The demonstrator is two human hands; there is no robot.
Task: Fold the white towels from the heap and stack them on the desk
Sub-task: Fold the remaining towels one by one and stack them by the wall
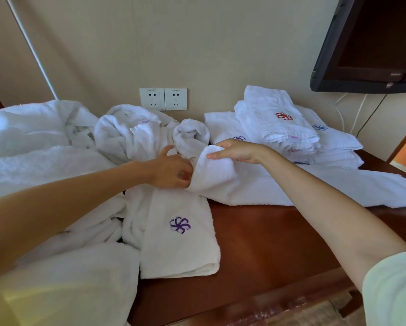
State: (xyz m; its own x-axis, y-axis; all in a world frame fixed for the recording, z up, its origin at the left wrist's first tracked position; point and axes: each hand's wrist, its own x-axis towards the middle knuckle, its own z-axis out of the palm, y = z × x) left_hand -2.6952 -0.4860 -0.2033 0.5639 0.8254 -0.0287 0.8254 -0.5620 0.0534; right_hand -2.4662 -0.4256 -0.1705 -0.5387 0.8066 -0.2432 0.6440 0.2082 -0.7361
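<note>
Centrally on the tabletop (268, 243), the left hand (171, 170) curls its fingers into the white towel (279, 187). The right hand (237, 150) pinches its lifted edge. The heap (44, 147) lies left, the folded stack (279, 123) right.

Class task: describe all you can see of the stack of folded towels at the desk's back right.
The stack of folded towels is white terry, narrower ones piled on wider ones. The top towel bears a red flower-like emblem; lower ones show a blue emblem and a purple emblem. It rests on the brown desk by the wall, a spread towel before it.
</note>
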